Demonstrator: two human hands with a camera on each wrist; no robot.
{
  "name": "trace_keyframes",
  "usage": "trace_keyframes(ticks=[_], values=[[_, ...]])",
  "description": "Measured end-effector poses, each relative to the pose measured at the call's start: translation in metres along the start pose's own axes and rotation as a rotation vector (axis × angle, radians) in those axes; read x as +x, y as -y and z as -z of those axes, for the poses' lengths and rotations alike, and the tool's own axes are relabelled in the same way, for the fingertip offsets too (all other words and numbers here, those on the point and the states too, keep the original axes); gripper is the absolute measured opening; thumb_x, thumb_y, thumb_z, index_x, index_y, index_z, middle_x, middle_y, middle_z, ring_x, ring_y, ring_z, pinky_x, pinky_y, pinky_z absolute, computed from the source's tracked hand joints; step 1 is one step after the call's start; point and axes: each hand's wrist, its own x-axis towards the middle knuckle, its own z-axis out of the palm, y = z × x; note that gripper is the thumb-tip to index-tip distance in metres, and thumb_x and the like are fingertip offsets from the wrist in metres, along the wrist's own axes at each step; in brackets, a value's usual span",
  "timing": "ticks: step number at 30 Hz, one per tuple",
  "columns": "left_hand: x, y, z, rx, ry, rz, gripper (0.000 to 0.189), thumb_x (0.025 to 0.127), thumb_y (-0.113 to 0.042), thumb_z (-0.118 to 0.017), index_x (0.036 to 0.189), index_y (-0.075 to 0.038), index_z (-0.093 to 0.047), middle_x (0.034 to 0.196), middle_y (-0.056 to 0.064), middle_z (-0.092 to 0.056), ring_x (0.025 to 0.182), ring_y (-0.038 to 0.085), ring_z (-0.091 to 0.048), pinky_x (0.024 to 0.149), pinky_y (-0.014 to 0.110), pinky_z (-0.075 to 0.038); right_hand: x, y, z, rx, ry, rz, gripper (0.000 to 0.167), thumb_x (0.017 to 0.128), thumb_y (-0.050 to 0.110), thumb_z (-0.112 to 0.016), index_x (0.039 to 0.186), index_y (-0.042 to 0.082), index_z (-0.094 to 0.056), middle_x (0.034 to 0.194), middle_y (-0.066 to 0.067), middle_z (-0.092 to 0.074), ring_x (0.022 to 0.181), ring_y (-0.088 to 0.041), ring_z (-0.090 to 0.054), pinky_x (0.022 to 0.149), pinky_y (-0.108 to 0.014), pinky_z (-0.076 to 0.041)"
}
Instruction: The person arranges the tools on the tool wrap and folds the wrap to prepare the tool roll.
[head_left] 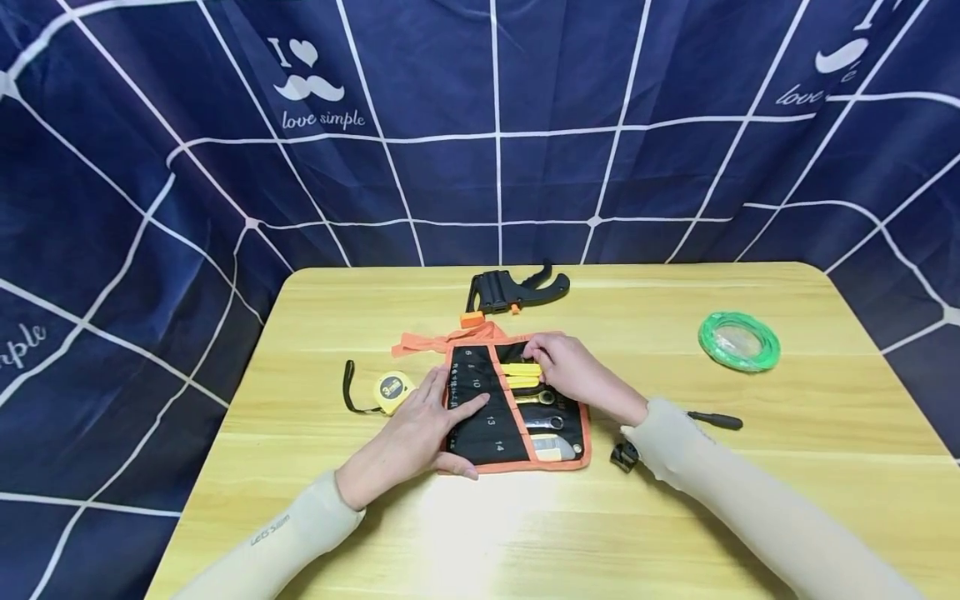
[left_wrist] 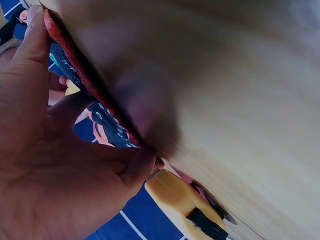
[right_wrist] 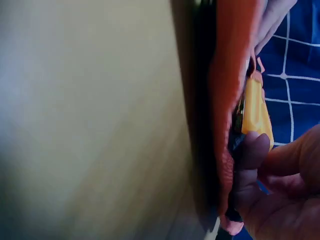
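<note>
Pouch (head_left: 474, 437) flat on the table (head_left: 637, 533), pocket mouths facing right, and we see the left hand (head_left: 420, 421) spread across it, thumb apart at the near edge, presumably pressing so nothing skids! Over on the pocket side, the right hand (head_left: 573, 367) has its fingers bent round the ends of the yellow handles (head_left: 520, 369), pinching there as best we can tell (the exact grip hides behind the knuckles). Wrenches (head_left: 543, 422) lie side by side, heads poking out, likely for easy choosing. On to the writing: we read 6, 10, 13 and 14 down the pouch, probably sizes. A big 3 marks the tape measure (head_left: 392, 388), the left sleeve (head_left: 281, 533) seems to say "Lets Slim", and the backdrop (head_left: 435, 83) declares "love simple"
</note>
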Motion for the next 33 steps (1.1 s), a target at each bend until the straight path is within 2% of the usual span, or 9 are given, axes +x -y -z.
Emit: trace_keyframes(ticks=[4, 7, 13, 22, 29, 33], values=[[0.001, -0.001, 0.000, -0.009, -0.004, -0.008, 0.107, 0.076, -0.073, -0.085, 0.165, -0.022, -0.052, 0.163, 0.050, -0.023, 0.153, 0.062, -0.029, 0.121, 0.061, -0.036, -0.007, -0.003, 0.008, 0.032, 0.012, 0.012, 0.011, 0.110, 0.016, -0.066, 0.108, 0.007, -0.072, 0.089, -0.003, -0.066, 0.077, -0.017, -0.061, 0.078, -0.041, -0.052], [0.001, 0.000, 0.000, 0.000, -0.002, -0.006, 0.108, 0.076, -0.073, -0.085, 0.165, -0.022, -0.052, 0.164, 0.049, -0.023, 0.153, 0.062, -0.030, 0.120, 0.061, -0.037, -0.008, -0.005, 0.015, 0.074, 0.051, 0.057, 0.005, 0.105, 0.010, -0.072, 0.108, 0.007, -0.074, 0.093, -0.001, -0.068, 0.084, -0.018, -0.063, 0.079, -0.039, -0.054], [0.000, 0.001, 0.000, -0.004, 0.009, 0.008, 0.108, 0.076, -0.073, -0.085, 0.166, -0.024, -0.051, 0.165, 0.048, -0.020, 0.154, 0.061, -0.029, 0.120, 0.061, -0.037, 0.001, -0.013, 0.016, 0.044, 0.065, 0.145, 0.011, 0.107, 0.003, -0.068, 0.113, 0.006, -0.077, 0.097, 0.000, -0.071, 0.087, -0.015, -0.064, 0.082, -0.038, -0.055], [0.003, 0.000, -0.001, 0.003, -0.018, -0.013, 0.108, 0.074, -0.074, -0.086, 0.165, -0.025, -0.053, 0.166, 0.045, -0.021, 0.155, 0.058, -0.029, 0.120, 0.058, -0.039, 0.006, -0.018, 0.020, 0.187, 0.168, 0.056, 0.013, 0.109, 0.001, -0.063, 0.113, 0.001, -0.076, 0.085, -0.002, -0.069, 0.079, -0.018, -0.063, 0.078, -0.035, -0.053], [0.002, 0.000, -0.001, -0.023, -0.011, -0.006, 0.108, 0.074, -0.071, -0.088, 0.164, -0.023, -0.054, 0.166, 0.048, -0.019, 0.155, 0.060, -0.027, 0.120, 0.060, -0.039, 0.007, -0.012, 0.015, 0.132, 0.147, 0.081, 0.015, 0.108, 0.000, -0.063, 0.110, 0.001, -0.077, 0.083, 0.000, -0.067, 0.078, -0.016, -0.062, 0.082, -0.038, -0.053], [0.002, 0.000, -0.002, -0.032, -0.012, -0.007, 0.108, 0.074, -0.071, -0.088, 0.164, -0.023, -0.054, 0.165, 0.049, -0.019, 0.154, 0.061, -0.028, 0.119, 0.061, -0.039, 0.009, -0.011, 0.012, 0.141, 0.157, 0.072, 0.017, 0.109, -0.002, -0.059, 0.111, -0.002, -0.076, 0.086, -0.003, -0.067, 0.078, -0.017, -0.063, 0.080, -0.038, -0.054]])
